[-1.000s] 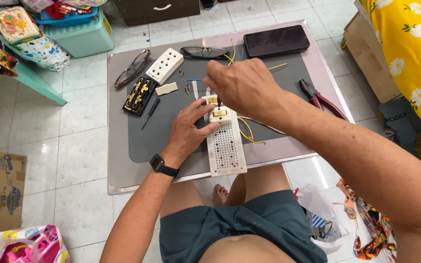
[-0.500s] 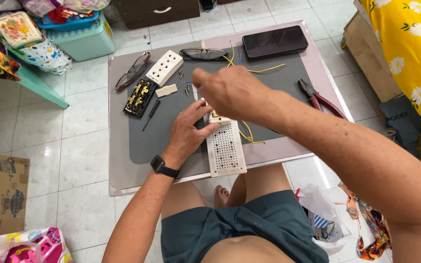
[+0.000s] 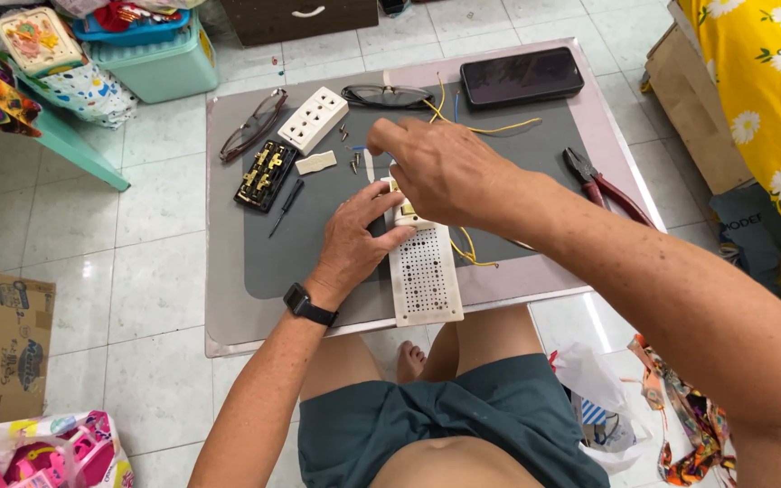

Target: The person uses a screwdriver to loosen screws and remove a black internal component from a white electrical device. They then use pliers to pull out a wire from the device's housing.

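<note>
- Head view: the left hand (image 3: pixel 354 237) presses the white perforated plastic socket board (image 3: pixel 424 271) flat on the dark grey mat (image 3: pixel 318 244), steadying it.
- The right hand (image 3: pixel 440 167) hovers over the board's top end, fingers curled; I cannot tell what they pinch.
- Red-handled pliers (image 3: pixel 603 185) lie near.

- Two hands over the table (image 3: pixel 237 298): left hand (image 3: pixel 354 239), right hand (image 3: pixel 445 167).
- One white perforated panel (image 3: pixel 424 276) at the near edge.
- One white socket plate (image 3: pixel 314 119) and one black socket body (image 3: pixel 266 174) toward the far left corner.
- Two pairs of glasses (image 3: pixel 251 126) (image 3: pixel 389 95) along the far edge.
- One dark phone (image 3: pixel 522 77), far right corner.
- One pair of red-handled pliers (image 3: pixel 603 185), right edge.
- One small screwdriver (image 3: pixel 284 206).
- One wristwatch (image 3: pixel 307 305).
</note>
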